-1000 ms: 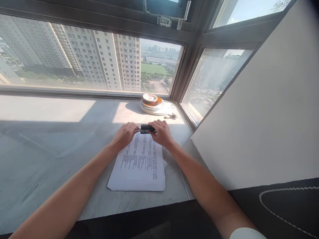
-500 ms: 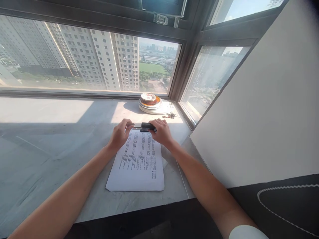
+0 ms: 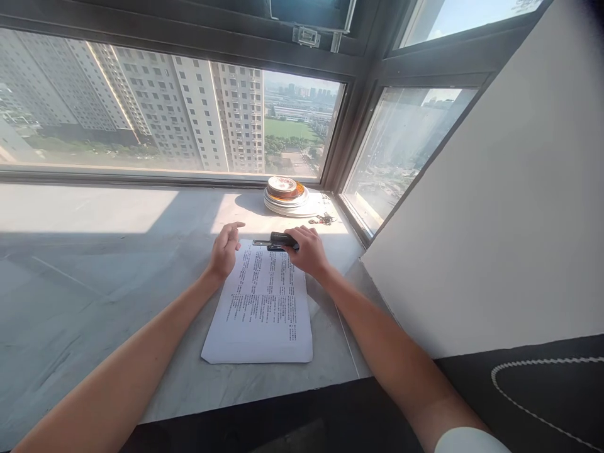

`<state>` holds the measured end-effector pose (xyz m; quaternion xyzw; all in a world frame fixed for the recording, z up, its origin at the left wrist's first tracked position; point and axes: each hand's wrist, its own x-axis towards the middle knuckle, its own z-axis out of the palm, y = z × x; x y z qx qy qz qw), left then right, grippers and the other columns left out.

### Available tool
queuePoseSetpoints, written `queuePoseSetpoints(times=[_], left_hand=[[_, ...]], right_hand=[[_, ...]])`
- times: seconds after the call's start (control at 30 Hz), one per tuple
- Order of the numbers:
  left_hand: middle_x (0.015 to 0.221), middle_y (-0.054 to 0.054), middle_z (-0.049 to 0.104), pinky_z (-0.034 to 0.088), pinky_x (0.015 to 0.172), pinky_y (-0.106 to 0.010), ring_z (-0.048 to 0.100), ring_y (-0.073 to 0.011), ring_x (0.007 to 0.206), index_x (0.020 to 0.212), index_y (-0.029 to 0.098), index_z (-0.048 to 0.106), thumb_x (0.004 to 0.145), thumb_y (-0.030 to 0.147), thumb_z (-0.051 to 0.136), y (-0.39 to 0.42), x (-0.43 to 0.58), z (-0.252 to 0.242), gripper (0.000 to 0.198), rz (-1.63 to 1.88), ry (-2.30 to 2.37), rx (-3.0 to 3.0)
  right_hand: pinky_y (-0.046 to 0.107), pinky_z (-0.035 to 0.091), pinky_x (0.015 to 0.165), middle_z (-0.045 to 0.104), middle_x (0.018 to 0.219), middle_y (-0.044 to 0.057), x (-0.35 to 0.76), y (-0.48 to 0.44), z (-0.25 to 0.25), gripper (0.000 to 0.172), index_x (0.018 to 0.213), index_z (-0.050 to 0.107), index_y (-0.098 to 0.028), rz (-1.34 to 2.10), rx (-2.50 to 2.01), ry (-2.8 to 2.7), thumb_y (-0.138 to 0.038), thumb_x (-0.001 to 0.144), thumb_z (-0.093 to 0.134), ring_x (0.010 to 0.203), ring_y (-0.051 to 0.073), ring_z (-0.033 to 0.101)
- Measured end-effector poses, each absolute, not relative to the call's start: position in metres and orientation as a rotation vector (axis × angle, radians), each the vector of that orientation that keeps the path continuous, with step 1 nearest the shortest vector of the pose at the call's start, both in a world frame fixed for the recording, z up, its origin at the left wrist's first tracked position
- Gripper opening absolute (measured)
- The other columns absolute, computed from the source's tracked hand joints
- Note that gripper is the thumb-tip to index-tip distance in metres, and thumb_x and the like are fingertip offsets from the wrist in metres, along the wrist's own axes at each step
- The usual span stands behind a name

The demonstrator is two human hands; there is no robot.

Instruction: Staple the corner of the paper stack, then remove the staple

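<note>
My right hand (image 3: 306, 250) is wrapped round a black stapler (image 3: 282, 239), held just over the top end of a sheet of printed paper (image 3: 257, 343). A narrow metal strip juts from the stapler's left end, and a second black part shows beneath it. The rest of the stapler is hidden behind my fingers. To its left, my left hand (image 3: 225, 250) is open and holds nothing, one finger pointing right. It hovers by the paper's upper left edge, apart from the stapler.
Near the window corner stands a stack of plates and dishes (image 3: 285, 198), with a small bunch of keys or trinkets (image 3: 323, 219) in front. The paper lies on a grey marble sill (image 3: 117, 302). A white wall panel (image 3: 495, 207) rises on the right.
My left hand has let go of the stapler's metal end and moved left, its fingers straightening. My right hand keeps its hold on the stapler, almost still.
</note>
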<state>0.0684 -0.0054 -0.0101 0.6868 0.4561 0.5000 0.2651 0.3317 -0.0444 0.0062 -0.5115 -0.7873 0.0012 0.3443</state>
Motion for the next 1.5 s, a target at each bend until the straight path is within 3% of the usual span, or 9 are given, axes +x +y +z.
queuePoseSetpoints(times=[0.17,0.33,0.77,1.07,1.37,1.5], left_hand=[[0.096,-0.006,0.063,0.057,0.080,-0.037,0.062,-0.0214,0.084,0.125,0.022,0.077,0.112,0.043,0.045,-0.010,0.070,-0.002,0.040,1.398,1.200,2.019],[0.110,-0.007,0.076,0.059,0.092,-0.039,0.071,-0.0249,0.103,0.130,0.022,0.075,0.104,0.037,0.060,-0.015,0.073,0.002,0.033,1.304,1.151,2.212],[0.111,-0.011,0.078,0.054,0.101,-0.046,0.067,-0.0296,0.108,0.108,0.024,0.079,0.110,0.035,0.058,-0.013,0.076,-0.002,0.024,1.125,1.079,2.575],[0.115,-0.010,0.078,0.055,0.099,-0.047,0.069,-0.0290,0.106,0.108,0.024,0.081,0.109,0.033,0.060,-0.011,0.074,-0.007,0.022,1.120,1.057,2.643],[0.115,-0.010,0.081,0.059,0.100,-0.046,0.075,-0.0289,0.108,0.108,0.025,0.086,0.107,0.042,0.063,-0.005,0.068,-0.010,0.028,1.096,1.038,2.514],[0.116,-0.009,0.083,0.062,0.097,-0.043,0.078,-0.0280,0.106,0.119,0.026,0.086,0.108,0.044,0.062,-0.005,0.065,-0.011,0.032,1.100,0.910,2.395]], right_hand=[[0.042,0.041,0.092,0.079,0.107,0.009,0.331,-0.045,0.006,0.019,0.115,0.071,-0.022,0.001,-1.316,-2.067,-0.022,0.096,0.071,0.101,0.030,0.064],[0.042,0.040,0.093,0.079,0.108,0.010,0.331,-0.046,0.008,0.019,0.117,0.071,-0.022,-0.002,-1.318,-2.082,-0.023,0.098,0.069,0.102,0.029,0.064],[0.041,0.040,0.092,0.078,0.107,0.009,0.327,-0.048,0.008,0.021,0.119,0.071,-0.022,-0.010,-1.288,-2.129,-0.025,0.099,0.070,0.102,0.029,0.064],[0.041,0.041,0.092,0.079,0.108,0.010,0.327,-0.047,0.007,0.021,0.118,0.072,-0.022,0.017,-1.286,-2.090,-0.025,0.097,0.073,0.102,0.029,0.066],[0.041,0.039,0.095,0.080,0.106,0.009,0.329,-0.048,0.009,0.020,0.118,0.072,-0.022,0.029,-1.284,-2.109,-0.025,0.098,0.073,0.102,0.028,0.066],[0.041,0.041,0.096,0.080,0.105,0.008,0.339,-0.041,0.006,0.021,0.116,0.074,-0.022,0.085,-1.222,-2.049,-0.027,0.096,0.075,0.101,0.028,0.066]])
